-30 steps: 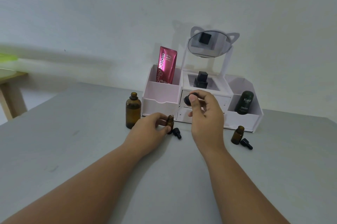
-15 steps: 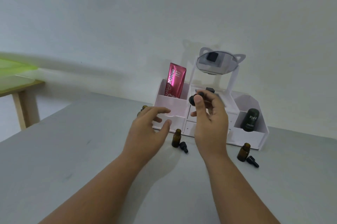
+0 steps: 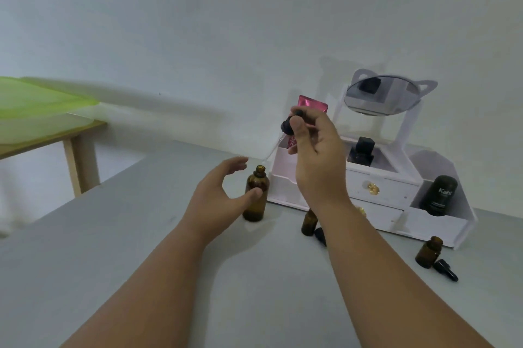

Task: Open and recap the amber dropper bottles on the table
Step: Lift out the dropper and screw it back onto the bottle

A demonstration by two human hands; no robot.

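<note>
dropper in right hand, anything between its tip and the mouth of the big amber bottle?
Nothing visible. The dropper hangs from the right hand, its glass tip just above the open big amber bottle. The left hand cups the bottle's side, clear of the mouth.

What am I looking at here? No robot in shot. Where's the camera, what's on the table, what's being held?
There is no machine: a person wears a wide-angle camera on the head, looking down at two bare hands. The right hand holds a black dropper cap with its glass pipette above the large amber bottle, which stands open. The left hand is open and curls around that bottle, thumb near its side. On the grey table two small amber bottles also stand open, each with a cap lying beside it, before a white organiser.
</note>
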